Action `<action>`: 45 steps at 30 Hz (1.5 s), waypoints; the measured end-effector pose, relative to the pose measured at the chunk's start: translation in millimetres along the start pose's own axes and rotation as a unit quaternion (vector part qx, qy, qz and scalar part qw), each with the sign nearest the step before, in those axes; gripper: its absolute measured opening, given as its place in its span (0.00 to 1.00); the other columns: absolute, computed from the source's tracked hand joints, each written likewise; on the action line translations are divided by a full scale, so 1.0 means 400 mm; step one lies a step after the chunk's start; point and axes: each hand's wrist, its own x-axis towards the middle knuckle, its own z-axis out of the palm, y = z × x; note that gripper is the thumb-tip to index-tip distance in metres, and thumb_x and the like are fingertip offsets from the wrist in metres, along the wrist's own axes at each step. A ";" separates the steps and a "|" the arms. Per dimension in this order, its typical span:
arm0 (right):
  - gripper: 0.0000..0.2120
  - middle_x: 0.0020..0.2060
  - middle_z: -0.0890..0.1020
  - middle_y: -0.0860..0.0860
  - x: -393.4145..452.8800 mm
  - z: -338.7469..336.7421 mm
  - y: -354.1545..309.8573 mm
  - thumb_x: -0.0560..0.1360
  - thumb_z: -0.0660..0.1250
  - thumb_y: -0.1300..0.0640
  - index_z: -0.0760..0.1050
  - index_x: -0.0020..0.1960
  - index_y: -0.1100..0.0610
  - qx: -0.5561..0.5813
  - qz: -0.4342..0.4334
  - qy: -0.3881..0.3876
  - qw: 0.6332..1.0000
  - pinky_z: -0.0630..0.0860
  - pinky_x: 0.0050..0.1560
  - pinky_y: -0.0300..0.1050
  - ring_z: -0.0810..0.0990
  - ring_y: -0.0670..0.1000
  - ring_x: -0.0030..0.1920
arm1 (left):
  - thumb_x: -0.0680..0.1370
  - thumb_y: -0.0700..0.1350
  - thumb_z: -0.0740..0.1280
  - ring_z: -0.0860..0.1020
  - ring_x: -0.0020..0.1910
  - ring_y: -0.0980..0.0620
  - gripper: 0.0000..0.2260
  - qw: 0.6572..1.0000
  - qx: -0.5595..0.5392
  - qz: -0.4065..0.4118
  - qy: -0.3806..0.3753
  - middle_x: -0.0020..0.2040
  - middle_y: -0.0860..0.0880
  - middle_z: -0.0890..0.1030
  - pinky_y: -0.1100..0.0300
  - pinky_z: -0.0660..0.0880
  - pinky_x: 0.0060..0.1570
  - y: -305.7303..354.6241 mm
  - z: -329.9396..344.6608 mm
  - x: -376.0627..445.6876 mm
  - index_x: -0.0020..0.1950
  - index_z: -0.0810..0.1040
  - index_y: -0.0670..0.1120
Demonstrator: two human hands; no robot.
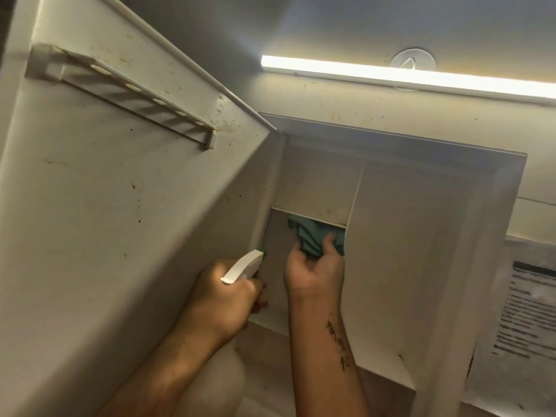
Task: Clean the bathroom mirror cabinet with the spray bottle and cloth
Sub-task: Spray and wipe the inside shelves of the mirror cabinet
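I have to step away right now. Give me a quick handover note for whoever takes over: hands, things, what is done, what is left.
Left hand: shut on the spray bottle, nozzle pointing into the open cabinet.
Right hand: pressing the green cloth against the back of the lower left compartment, under the shelf.
Done: cannot tell.
Left: brown spots on the open door and around its holder rail.

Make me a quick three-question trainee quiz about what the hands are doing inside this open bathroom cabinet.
1. True or false: the left hand holds the white plastic spray bottle with a green nozzle tip.
2. Which hand's grip holds the crumpled teal cloth? A) left B) right
3. Fill in: the cloth is pressed into the cabinet's ____ left compartment, under the thin white shelf.

Key: 1 true; 2 B, the right hand; 3 lower.
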 end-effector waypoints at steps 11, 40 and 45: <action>0.19 0.59 0.82 0.55 -0.046 -0.152 -0.028 0.76 0.63 0.58 0.75 0.66 0.55 -0.098 -0.088 -0.147 0.980 0.80 0.56 0.50 0.82 0.54 0.59 | 0.74 0.36 0.65 0.82 0.33 0.52 0.06 1.000 0.016 0.009 -0.013 0.33 0.48 0.85 0.61 0.71 0.27 0.000 -0.027 -0.025 0.49 0.80 0.41; 0.15 0.49 0.85 0.55 -0.030 0.171 -0.289 0.76 0.62 0.63 0.80 0.60 0.58 -0.769 -0.515 -0.214 0.313 0.76 0.47 0.45 0.80 0.54 0.46 | 0.73 0.28 0.56 0.76 0.26 0.47 0.11 0.985 0.098 -0.031 -0.139 0.37 0.40 0.77 0.66 0.65 0.28 0.314 -0.022 0.072 0.39 0.73 0.41; 0.12 0.45 0.85 0.55 -0.016 0.168 -0.302 0.76 0.63 0.62 0.80 0.57 0.57 -0.760 -0.517 -0.219 0.329 0.77 0.43 0.47 0.80 0.56 0.43 | 0.77 0.30 0.57 0.80 0.23 0.49 0.12 0.977 0.171 -0.041 -0.118 0.30 0.44 0.82 0.67 0.67 0.27 0.359 -0.022 0.092 0.42 0.76 0.42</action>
